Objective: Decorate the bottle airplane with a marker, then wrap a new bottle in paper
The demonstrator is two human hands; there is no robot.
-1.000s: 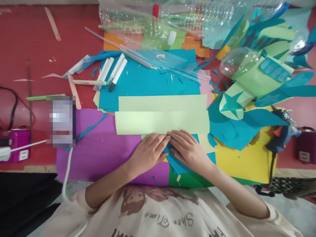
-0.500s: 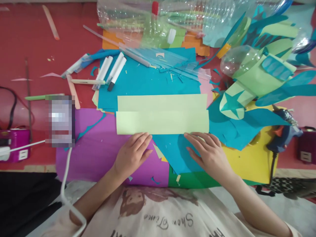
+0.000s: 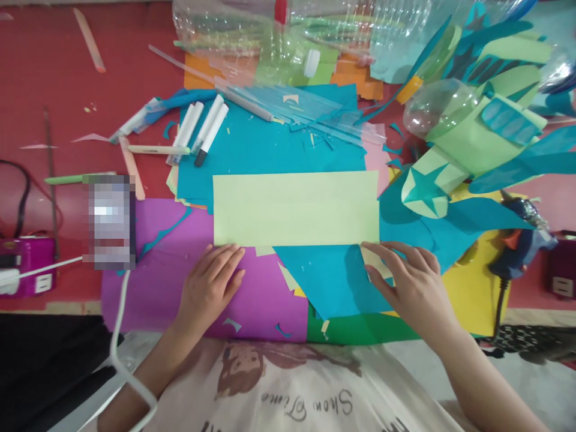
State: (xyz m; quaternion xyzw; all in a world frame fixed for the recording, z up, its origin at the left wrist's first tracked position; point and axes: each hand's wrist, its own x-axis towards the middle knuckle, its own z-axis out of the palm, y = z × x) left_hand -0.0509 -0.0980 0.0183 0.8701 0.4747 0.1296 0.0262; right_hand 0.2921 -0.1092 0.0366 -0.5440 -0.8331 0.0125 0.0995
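As L hand (image 3: 210, 283) touches, grn ppr (image 3: 295, 209) lies fwd; R hand (image 3: 413, 287) ditto.

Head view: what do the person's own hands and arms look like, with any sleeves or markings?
The left hand and right hand are bare: no gloves, rings or bracelets show. The forearms are uncovered and unmarked. The pale shirt has a printed figure and dark lettering; its sleeve ends are unclear. A white cable crosses the left forearm.
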